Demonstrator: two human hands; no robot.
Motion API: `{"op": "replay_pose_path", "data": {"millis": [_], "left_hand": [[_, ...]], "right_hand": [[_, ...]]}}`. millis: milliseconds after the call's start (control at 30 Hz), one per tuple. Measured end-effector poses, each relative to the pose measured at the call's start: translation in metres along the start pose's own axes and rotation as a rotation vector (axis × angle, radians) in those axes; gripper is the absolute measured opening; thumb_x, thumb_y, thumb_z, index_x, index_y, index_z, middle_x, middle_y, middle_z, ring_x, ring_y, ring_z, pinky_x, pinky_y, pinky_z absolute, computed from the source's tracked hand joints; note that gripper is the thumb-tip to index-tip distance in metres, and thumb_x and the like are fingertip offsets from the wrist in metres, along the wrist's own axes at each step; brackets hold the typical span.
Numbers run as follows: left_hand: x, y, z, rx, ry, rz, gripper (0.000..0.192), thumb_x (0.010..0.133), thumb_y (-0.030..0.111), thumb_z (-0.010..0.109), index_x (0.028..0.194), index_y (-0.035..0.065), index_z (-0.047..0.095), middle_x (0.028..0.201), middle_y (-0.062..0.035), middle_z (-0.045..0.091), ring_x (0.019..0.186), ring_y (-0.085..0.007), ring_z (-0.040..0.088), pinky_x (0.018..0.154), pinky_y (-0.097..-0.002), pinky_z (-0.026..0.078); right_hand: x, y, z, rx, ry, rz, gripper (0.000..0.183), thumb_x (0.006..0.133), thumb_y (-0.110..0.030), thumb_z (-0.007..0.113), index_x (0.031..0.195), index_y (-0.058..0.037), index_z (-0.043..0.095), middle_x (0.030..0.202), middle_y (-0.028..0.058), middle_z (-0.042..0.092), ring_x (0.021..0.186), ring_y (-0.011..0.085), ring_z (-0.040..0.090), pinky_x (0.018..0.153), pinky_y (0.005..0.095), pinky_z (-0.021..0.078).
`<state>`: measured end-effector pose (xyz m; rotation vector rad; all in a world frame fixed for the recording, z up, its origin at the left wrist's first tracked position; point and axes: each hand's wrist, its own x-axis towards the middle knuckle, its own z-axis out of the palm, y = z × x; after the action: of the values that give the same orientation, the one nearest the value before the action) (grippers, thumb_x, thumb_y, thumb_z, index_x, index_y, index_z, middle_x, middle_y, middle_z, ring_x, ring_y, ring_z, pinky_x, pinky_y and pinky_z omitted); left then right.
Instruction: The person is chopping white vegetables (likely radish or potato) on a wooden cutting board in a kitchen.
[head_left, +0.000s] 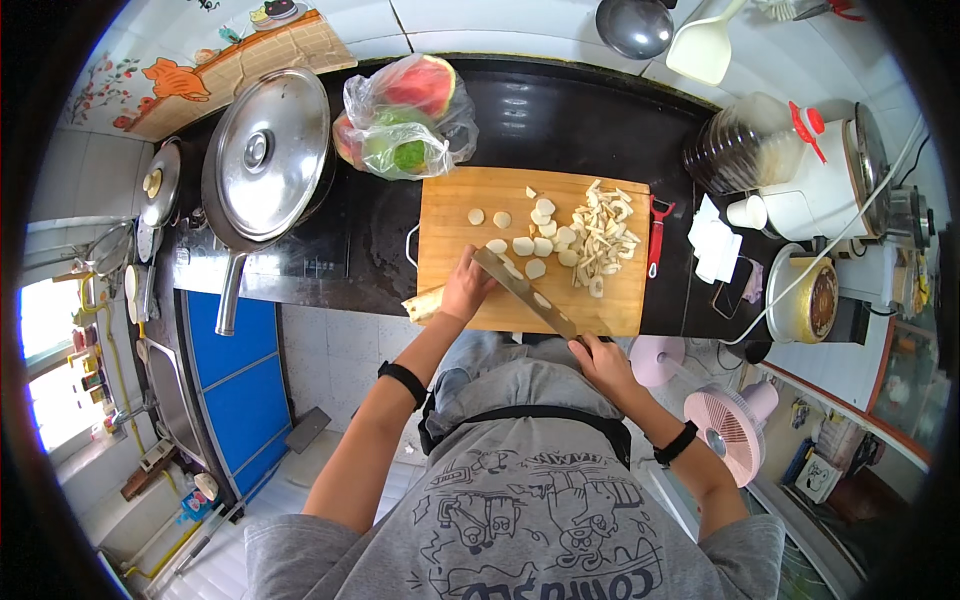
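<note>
On the wooden cutting board (450, 206), my left hand (465, 291) grips a pale, peeled stick of vegetable (426, 301) whose end sticks out over the board's left front corner. My right hand (604, 367) holds a kitchen knife (529, 294) by its handle at the front edge. The blade slants up to the left, its tip end beside my left fingers, with a few white slices stuck to it. Round white slices (542, 246) lie scattered across the middle of the board. Right of them is a pile of cut strips (602, 240). The vegetable's exact kind I cannot tell.
Watermelon in a clear plastic bag (409, 124) sits behind the board. A lidded pan (262, 161) stands at left, its handle pointing forward. To the right are a red peeler (657, 232), white paper (715, 240), a paper cup (747, 212) and a large plastic bottle (739, 146).
</note>
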<state>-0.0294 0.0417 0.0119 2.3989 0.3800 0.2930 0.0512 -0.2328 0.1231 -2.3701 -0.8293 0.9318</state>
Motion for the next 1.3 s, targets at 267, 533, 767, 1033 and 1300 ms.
{"op": "replay_pose_path", "data": {"millis": [267,533,767,1033,1300], "left_hand": [[0.002,0.003,-0.005,-0.027,-0.022,-0.053,0.050,0.069,0.009,0.075,0.111,0.0026,0.048,0.107,-0.0157,0.048,0.095,-0.0378,0.055,0.077,-0.0429,0.050],[0.015,0.010,-0.014,-0.248,-0.012,-0.054,0.055,0.067,0.007,0.076,0.112,0.0015,0.045,0.109,-0.0167,0.053,0.099,-0.0346,0.056,0.079,-0.0402,0.050],[0.027,0.011,-0.020,-0.346,-0.002,-0.015,0.073,0.062,0.001,0.079,0.124,0.0035,0.041,0.131,-0.0156,0.046,0.100,-0.0294,0.057,0.081,-0.0362,0.052],[0.024,0.017,-0.020,-0.286,0.035,-0.057,0.068,0.060,0.000,0.078,0.119,0.0045,0.044,0.120,-0.0144,0.045,0.091,-0.0312,0.055,0.078,-0.0365,0.050],[0.016,0.012,-0.014,-0.137,0.065,-0.005,0.059,0.060,-0.001,0.077,0.110,0.0020,0.044,0.099,-0.0150,0.050,0.090,-0.0318,0.055,0.076,-0.0388,0.048]], "right_hand": [[-0.005,0.001,-0.010,0.068,-0.052,0.024,0.043,0.095,-0.043,0.045,0.092,-0.0012,0.056,0.072,0.0273,0.061,0.072,0.0466,0.060,0.066,0.0518,0.0468],[-0.004,0.002,-0.013,0.103,-0.058,0.033,0.044,0.096,-0.041,0.045,0.089,0.0005,0.057,0.072,0.0277,0.060,0.071,0.0465,0.059,0.065,0.0514,0.0460],[-0.006,0.002,-0.013,0.093,-0.057,0.019,0.042,0.096,-0.040,0.045,0.093,0.0005,0.055,0.074,0.0265,0.061,0.074,0.0459,0.059,0.067,0.0509,0.0455],[-0.007,0.002,-0.011,0.097,-0.045,-0.004,0.039,0.096,-0.038,0.046,0.093,0.0008,0.054,0.075,0.0254,0.061,0.074,0.0455,0.058,0.064,0.0498,0.0444],[-0.007,-0.002,-0.011,0.060,-0.068,0.039,0.046,0.096,-0.044,0.042,0.093,-0.0006,0.055,0.076,0.0255,0.063,0.074,0.0457,0.060,0.068,0.0510,0.0471]]}}
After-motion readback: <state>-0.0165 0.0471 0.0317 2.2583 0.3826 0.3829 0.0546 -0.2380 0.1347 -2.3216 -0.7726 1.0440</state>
